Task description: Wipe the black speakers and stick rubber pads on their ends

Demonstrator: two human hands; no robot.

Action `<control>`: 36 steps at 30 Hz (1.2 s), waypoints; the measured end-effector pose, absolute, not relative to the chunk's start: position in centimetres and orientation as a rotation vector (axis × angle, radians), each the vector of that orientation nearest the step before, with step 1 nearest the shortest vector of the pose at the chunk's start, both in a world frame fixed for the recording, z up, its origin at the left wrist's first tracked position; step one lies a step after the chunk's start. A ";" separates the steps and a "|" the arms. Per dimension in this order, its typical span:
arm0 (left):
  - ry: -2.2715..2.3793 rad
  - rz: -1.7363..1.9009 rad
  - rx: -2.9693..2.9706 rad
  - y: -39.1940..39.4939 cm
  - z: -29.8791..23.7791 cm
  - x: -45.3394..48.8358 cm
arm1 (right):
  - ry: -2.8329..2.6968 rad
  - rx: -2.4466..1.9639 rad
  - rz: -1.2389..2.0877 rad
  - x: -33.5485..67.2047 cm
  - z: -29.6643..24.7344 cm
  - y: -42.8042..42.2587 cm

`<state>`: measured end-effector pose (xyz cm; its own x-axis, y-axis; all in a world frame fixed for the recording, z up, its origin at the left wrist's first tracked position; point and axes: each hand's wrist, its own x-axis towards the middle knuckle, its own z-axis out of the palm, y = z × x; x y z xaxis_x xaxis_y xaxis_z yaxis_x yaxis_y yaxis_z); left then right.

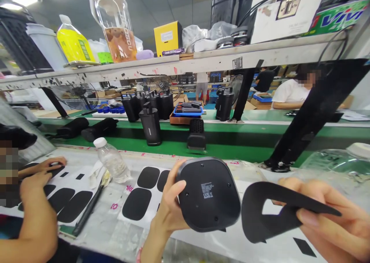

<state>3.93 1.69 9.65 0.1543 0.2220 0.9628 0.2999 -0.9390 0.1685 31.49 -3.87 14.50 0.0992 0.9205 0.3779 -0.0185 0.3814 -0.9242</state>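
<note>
Evidently we cradle the rigid, smooth speaker base (208, 193) by its rim in our left hand (169, 209), while our right hand (332, 213) pinches the thin, floppy black pad (260, 216) at its edge

You held one black device (208, 194) in your left hand (169, 209) and one black foam pad (270, 213) in your right hand (332, 220). One sheet (144, 195) lay beside your left hand with three black pads showing on it. One clear water bottle (112, 161) stood on the bench. On the green belt (245, 149) you had two upright black units close by and two lying at the left. Two hands of a co-worker (37, 193) worked at your left.
</note>
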 end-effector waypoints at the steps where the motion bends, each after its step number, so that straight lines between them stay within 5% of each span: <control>1: -0.548 -1.910 -2.350 1.5 9.9 3.9 | -1.302 -0.916 0.893 31.5 14.4 -3.7; 12: -0.923 -1.772 -2.373 0.1 11.8 3.8 | -1.412 -0.947 0.913 28.2 17.3 -3.1; 36: -0.911 -1.736 -2.343 0.9 11.2 3.9 | -1.636 -1.052 0.921 25.8 20.3 -1.8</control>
